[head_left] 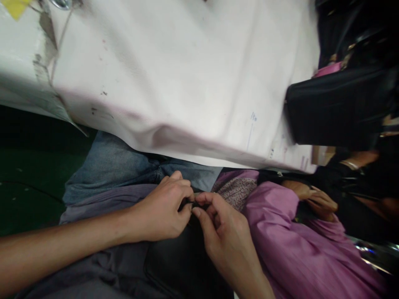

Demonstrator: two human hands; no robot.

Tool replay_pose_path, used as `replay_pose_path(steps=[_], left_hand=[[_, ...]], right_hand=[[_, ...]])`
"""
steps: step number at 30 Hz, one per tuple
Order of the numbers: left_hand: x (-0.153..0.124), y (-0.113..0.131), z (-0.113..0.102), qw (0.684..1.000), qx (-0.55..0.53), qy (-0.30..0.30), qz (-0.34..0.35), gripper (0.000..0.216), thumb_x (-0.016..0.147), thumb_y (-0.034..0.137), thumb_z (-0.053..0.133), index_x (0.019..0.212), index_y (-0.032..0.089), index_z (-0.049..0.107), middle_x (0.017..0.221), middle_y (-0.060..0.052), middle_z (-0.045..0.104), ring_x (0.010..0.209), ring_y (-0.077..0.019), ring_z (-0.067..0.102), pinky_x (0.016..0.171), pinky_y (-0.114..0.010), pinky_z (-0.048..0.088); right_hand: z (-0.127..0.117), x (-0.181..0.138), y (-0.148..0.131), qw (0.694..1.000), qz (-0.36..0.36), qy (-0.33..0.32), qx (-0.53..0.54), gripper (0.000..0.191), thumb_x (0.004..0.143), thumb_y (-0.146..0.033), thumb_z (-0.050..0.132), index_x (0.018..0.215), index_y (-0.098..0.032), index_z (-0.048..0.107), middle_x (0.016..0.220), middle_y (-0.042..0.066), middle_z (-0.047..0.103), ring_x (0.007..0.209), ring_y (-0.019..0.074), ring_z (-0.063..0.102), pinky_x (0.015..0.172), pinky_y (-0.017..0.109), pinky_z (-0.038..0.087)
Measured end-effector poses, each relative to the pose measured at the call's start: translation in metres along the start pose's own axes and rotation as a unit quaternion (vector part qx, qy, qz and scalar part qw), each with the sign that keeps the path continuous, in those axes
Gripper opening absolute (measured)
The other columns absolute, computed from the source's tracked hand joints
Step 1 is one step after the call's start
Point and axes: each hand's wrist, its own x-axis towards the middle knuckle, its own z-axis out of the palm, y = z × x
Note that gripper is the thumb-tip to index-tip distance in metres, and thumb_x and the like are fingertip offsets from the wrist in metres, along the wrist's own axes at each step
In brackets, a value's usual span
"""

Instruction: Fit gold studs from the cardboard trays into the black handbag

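Above my lap, my left hand [170, 207] and my right hand [226, 234] meet with fingers curled. Each pinches a small, thin dark piece [195, 204] whose kind I cannot make out, as the fingers cover most of it. Directly below them lies a smooth black item [183, 265], with a rounded corner and an edge seam, looking like a bag or a leather panel. Whether the small piece is joined to it cannot be seen.
A table under a wrinkled white cover [187, 74] stands ahead. On its right end sits a black bag-like item [333, 108]. Close on my right is a person in a pink sleeve [280, 232], hands together. Dark green floor [28, 174] shows at left.
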Motion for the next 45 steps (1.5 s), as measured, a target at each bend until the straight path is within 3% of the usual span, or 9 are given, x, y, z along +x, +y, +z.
replay_pose_path(steps=[7, 17, 23, 31, 33, 36, 40, 43, 45], left_hand=[[-0.001, 0.012, -0.02, 0.997, -0.009, -0.08, 0.006, 0.014, 0.098, 0.009, 0.058, 0.091, 0.02, 0.061, 0.095, -0.004, 0.058, 0.104, -0.0278, 0.048, 0.096, -0.048, 0.041], [0.002, -0.004, -0.022, 0.995, -0.085, -0.061, 0.002, 0.03, 0.103, 0.018, 0.041, 0.092, 0.02, 0.069, 0.093, -0.005, 0.063, 0.102, -0.0272, 0.05, 0.098, -0.048, 0.037], [0.004, -0.015, -0.025, 0.993, -0.091, -0.075, -0.005, 0.038, 0.105, 0.013, 0.048, 0.11, 0.024, 0.083, 0.102, -0.003, 0.071, 0.112, -0.0253, 0.054, 0.101, -0.042, 0.041], [0.003, -0.011, -0.03, 0.996, -0.049, -0.076, 0.014, 0.036, 0.105, 0.007, 0.051, 0.116, 0.022, 0.081, 0.108, -0.004, 0.071, 0.114, -0.0246, 0.058, 0.104, -0.04, 0.044], [0.001, -0.011, -0.034, 0.995, -0.043, -0.085, 0.023, 0.045, 0.107, 0.008, 0.049, 0.139, 0.025, 0.077, 0.116, -0.005, 0.072, 0.118, -0.0248, 0.059, 0.109, -0.041, 0.045], [-0.003, -0.015, -0.041, 0.994, -0.02, -0.094, 0.042, 0.07, 0.11, 0.011, 0.049, 0.175, 0.037, 0.043, 0.125, -0.005, 0.07, 0.123, -0.0248, 0.059, 0.117, -0.044, 0.046], [-0.007, -0.02, -0.05, 0.996, -0.024, -0.084, 0.024, 0.087, 0.107, 0.015, 0.056, 0.183, 0.034, 0.017, 0.146, -0.007, 0.066, 0.137, -0.0261, 0.058, 0.128, -0.048, 0.041], [-0.006, -0.015, -0.055, 0.994, 0.001, -0.104, 0.029, 0.064, 0.108, 0.021, 0.06, 0.17, 0.026, 0.046, 0.148, -0.01, 0.066, 0.14, -0.0291, 0.056, 0.127, -0.048, 0.041], [-0.004, -0.009, -0.058, 0.991, 0.024, -0.122, 0.043, 0.032, 0.113, 0.024, 0.056, 0.143, 0.026, 0.069, 0.139, -0.008, 0.07, 0.135, -0.0293, 0.057, 0.122, -0.047, 0.041]], right_hand=[[0.0, -0.004, -0.002, 1.0, -0.021, -0.003, -0.021, 0.014, 0.109, -0.031, 0.061, 0.121, -0.032, 0.068, 0.105, 0.001, 0.075, 0.093, 0.0208, 0.072, 0.083, 0.037, 0.054], [0.004, -0.003, 0.0, 0.999, -0.04, 0.015, -0.008, 0.018, 0.11, -0.03, 0.065, 0.126, -0.035, 0.07, 0.11, 0.001, 0.076, 0.101, 0.0222, 0.072, 0.091, 0.039, 0.056], [-0.002, -0.003, 0.004, 0.999, -0.046, -0.001, -0.002, 0.015, 0.107, -0.033, 0.072, 0.121, -0.036, 0.074, 0.111, -0.001, 0.077, 0.102, 0.0229, 0.07, 0.092, 0.041, 0.054], [-0.001, 0.004, -0.002, 0.998, -0.056, 0.001, -0.021, 0.005, 0.106, -0.034, 0.072, 0.109, -0.03, 0.073, 0.105, 0.002, 0.074, 0.102, 0.0253, 0.068, 0.089, 0.043, 0.053], [-0.001, 0.005, -0.004, 0.996, -0.085, -0.006, -0.007, 0.006, 0.108, -0.032, 0.07, 0.112, -0.03, 0.074, 0.109, 0.003, 0.075, 0.107, 0.0257, 0.068, 0.094, 0.044, 0.054], [-0.001, 0.005, -0.005, 0.993, -0.113, -0.007, 0.035, 0.006, 0.107, -0.028, 0.071, 0.113, -0.03, 0.074, 0.115, 0.003, 0.076, 0.112, 0.0243, 0.069, 0.097, 0.042, 0.056], [0.004, 0.002, -0.003, 0.989, -0.132, 0.032, 0.054, 0.009, 0.108, -0.022, 0.068, 0.111, -0.029, 0.074, 0.115, 0.004, 0.079, 0.113, 0.0236, 0.073, 0.098, 0.04, 0.059], [0.007, 0.0, -0.001, 0.986, -0.148, 0.06, 0.05, 0.011, 0.106, -0.019, 0.069, 0.11, -0.028, 0.075, 0.111, 0.004, 0.08, 0.11, 0.0229, 0.074, 0.099, 0.04, 0.06], [0.008, 0.001, -0.002, 0.984, -0.153, 0.07, 0.05, 0.011, 0.105, -0.018, 0.07, 0.109, -0.027, 0.074, 0.109, 0.003, 0.08, 0.107, 0.0221, 0.075, 0.096, 0.039, 0.06]])
